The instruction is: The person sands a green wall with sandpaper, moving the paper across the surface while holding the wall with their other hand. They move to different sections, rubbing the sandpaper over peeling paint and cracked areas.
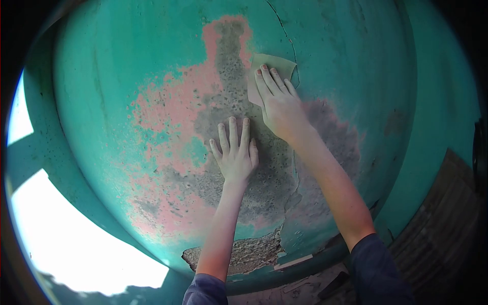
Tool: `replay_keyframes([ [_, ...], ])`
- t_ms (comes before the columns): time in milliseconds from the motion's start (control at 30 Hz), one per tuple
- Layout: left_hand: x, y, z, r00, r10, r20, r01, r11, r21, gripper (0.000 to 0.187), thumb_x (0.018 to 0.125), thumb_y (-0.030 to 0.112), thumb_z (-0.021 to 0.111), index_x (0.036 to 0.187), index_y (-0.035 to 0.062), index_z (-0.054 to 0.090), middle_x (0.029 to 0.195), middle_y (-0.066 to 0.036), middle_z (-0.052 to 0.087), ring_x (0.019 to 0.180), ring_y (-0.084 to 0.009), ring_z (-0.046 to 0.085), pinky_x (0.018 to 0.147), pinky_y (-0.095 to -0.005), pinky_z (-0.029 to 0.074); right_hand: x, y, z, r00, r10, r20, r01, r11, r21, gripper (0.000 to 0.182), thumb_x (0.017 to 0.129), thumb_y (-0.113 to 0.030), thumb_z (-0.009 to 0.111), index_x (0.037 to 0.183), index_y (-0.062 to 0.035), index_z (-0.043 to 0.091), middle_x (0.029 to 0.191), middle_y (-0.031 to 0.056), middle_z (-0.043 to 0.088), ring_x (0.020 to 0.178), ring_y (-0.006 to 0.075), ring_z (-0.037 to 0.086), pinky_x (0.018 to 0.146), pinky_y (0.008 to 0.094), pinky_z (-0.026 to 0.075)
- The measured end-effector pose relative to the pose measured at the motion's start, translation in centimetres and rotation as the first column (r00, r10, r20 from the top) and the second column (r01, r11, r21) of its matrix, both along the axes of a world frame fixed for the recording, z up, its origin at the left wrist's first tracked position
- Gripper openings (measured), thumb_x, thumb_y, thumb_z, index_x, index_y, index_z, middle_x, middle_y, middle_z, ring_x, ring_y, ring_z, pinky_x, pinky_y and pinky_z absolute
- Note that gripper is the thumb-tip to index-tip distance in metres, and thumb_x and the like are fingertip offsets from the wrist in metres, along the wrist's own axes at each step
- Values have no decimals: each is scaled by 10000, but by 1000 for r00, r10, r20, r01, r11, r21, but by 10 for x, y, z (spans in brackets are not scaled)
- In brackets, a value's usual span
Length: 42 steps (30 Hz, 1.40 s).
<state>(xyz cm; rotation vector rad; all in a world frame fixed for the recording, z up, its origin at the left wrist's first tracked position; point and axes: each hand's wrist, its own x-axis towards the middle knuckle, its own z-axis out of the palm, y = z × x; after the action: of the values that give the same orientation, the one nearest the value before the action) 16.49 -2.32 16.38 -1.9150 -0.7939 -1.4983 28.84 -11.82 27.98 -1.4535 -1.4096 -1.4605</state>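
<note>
A green painted wall (152,51), curved in this wide view, has a worn patch of pink and grey (173,107) in its middle. Against the upper right of that patch, my right hand (284,109) presses a pale, squarish sheet of sandpaper (285,67), fingers laid flat over it. The sheet's corners stick out past the fingertips; its underside is hidden. Lower and to the left, my left hand (235,152) rests palm down on the grey area with its fingers spread and nothing in it. Both hands look dusty.
Below my left hand, broken plaster (256,251) exposes rough material. A thin crack (281,23) runs down the wall above the sandpaper. Bright openings (76,234) lie on the left. Corrugated brownish material (432,223) stands at lower right, and debris (315,287) lies at the base.
</note>
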Motion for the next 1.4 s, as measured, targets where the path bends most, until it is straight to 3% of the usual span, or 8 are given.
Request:
replay_keyframes([
  [167, -15, -8, 1, 992, -117, -36, 113, 989, -97, 574, 1010, 353, 469, 1567, 263, 366, 1655, -97, 253, 1525, -359, 191, 1184, -639, 107, 3, -14, -47, 999, 18, -34, -20, 997, -74, 626, 888, -93, 531, 1500, -25, 414, 1565, 143, 411, 1436, 308, 403, 1161, 474, 330],
  [367, -20, -12, -2, 988, -119, -94, 98, 974, -205, 593, 1029, 415, 444, 1588, 274, 306, 1677, -94, 169, 1538, -390, 101, 1180, -668, 51, -4, 1, 13, 999, -45, 10, 45, 999, -4, 641, 889, -110, 549, 1507, -18, 402, 1579, 154, 386, 1439, 305, 400, 1165, 469, 323],
  [533, -26, -13, -31, 985, -123, -122, 84, 955, -283, 591, 1037, 457, 419, 1589, 286, 300, 1683, -87, 146, 1536, -421, 60, 1163, -695, -3, -3, -8, -21, 999, -40, 23, 41, 998, -52, 628, 890, -119, 554, 1493, -11, 416, 1565, 162, 401, 1430, 317, 408, 1159, 468, 332],
  [667, -26, -12, -45, 986, -115, -119, 77, 955, -286, 589, 1036, 462, 415, 1588, 291, 302, 1682, -86, 151, 1532, -432, 61, 1155, -707, -6, -5, -13, -38, 996, -89, 23, 91, 989, -118, 634, 885, -121, 571, 1488, -3, 414, 1560, 166, 403, 1428, 322, 406, 1156, 464, 341],
  [833, -28, -15, -46, 981, -131, -145, 76, 939, -337, 588, 1036, 464, 413, 1588, 296, 301, 1682, -85, 147, 1528, -448, 57, 1148, -722, -9, -14, 1, 18, 998, -59, 24, 60, 998, -33, 646, 889, -117, 566, 1500, 5, 397, 1572, 177, 384, 1438, 318, 398, 1162, 465, 335],
  [1033, -31, -15, -50, 975, -148, -168, 78, 927, -366, 589, 1037, 467, 408, 1589, 291, 301, 1682, -91, 146, 1529, -450, 44, 1145, -727, -3, -13, -9, -37, 999, -41, 32, 45, 991, -127, 621, 898, -106, 547, 1490, 15, 405, 1565, 178, 393, 1430, 322, 405, 1165, 472, 330],
  [1233, -30, -15, -50, 975, -124, -184, 47, 926, -375, 590, 1040, 475, 404, 1590, 292, 296, 1686, -88, 122, 1530, -449, 25, 1141, -733, 0, -23, 4, 12, 998, -47, 30, 48, 998, -35, 629, 896, -122, 546, 1495, 11, 405, 1568, 175, 395, 1433, 308, 407, 1164, 468, 328],
  [1400, -29, -12, -53, 977, -112, -183, 45, 941, -336, 587, 1040, 476, 405, 1588, 293, 301, 1688, -87, 115, 1529, -452, 25, 1141, -733, 2, -13, -4, -23, 998, -57, -5, 56, 998, -29, 632, 898, -129, 549, 1495, 12, 399, 1565, 171, 401, 1426, 304, 418, 1164, 470, 325],
])
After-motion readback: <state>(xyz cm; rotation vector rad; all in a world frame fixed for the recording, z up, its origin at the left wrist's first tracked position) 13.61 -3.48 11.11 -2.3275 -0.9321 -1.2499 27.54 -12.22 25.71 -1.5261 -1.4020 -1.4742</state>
